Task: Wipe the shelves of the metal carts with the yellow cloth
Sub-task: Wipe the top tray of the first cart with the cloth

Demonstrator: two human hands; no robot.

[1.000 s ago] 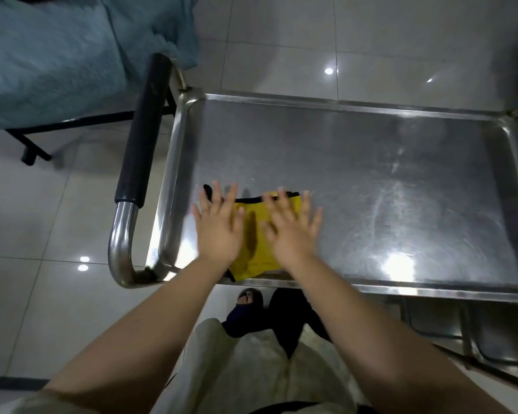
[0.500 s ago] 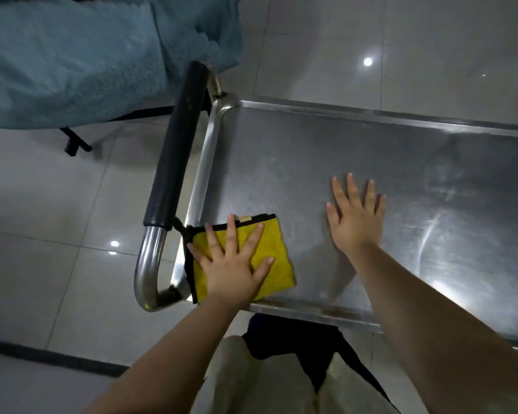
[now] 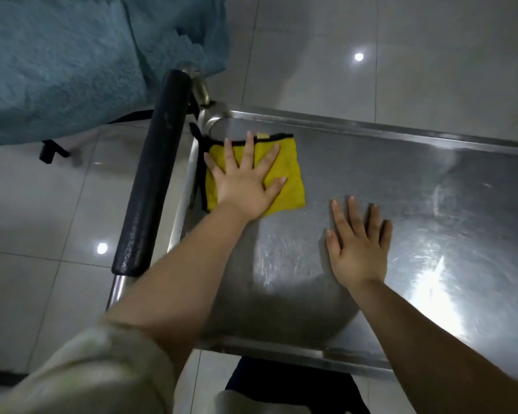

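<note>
The left hand (image 3: 245, 186) presses the yellow cloth (image 3: 290, 174) with fingers (image 3: 249, 147) spread wide in the shelf's (image 3: 401, 180) far-left corner, while the right hand (image 3: 358, 249) lies flat beside it.

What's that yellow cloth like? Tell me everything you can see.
The yellow cloth looks like soft, fuzzy fabric in a rough square, with thin black trim along its far and left edges and a small pale tag at the far edge. It lies flat on the cart's metal shelf, near the far left corner, beside the black handle. The left hand presses on it with spread, straight fingers, covering much of it. The right hand rests on bare metal, apart from it.
</note>
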